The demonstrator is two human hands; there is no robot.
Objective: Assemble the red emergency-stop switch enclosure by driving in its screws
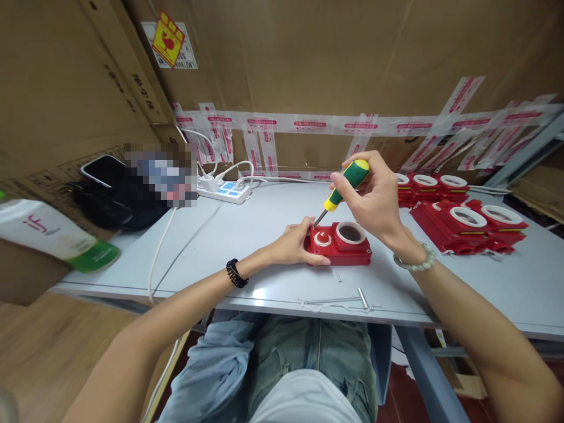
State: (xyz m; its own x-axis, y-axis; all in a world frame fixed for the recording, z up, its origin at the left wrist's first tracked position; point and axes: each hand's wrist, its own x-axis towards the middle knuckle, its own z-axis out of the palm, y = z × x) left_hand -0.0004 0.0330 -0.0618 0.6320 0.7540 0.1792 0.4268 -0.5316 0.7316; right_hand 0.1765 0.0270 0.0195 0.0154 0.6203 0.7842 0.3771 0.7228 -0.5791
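Observation:
A red box (339,257) with a white-ringed round opening and a red knob lies on the grey-white table. Its left end is gripped by my left hand (296,244), thumb along the front side and fingers behind. My right hand (374,197) is closed around the green and yellow handle of a screwdriver (350,183). The screwdriver slants down to the left, its tip at the box's back left corner, close to my left fingertips. In front of the box lie a small screw (339,277) and a metal T-shaped tool (363,298).
Several more red boxes (467,226) with white rings stand at the right. A white power strip (227,191) with plugs and cables sits at the back. At the left are a white and green bottle (57,235), a phone (104,170) and a black bag. Taped cardboard (308,70) walls the back.

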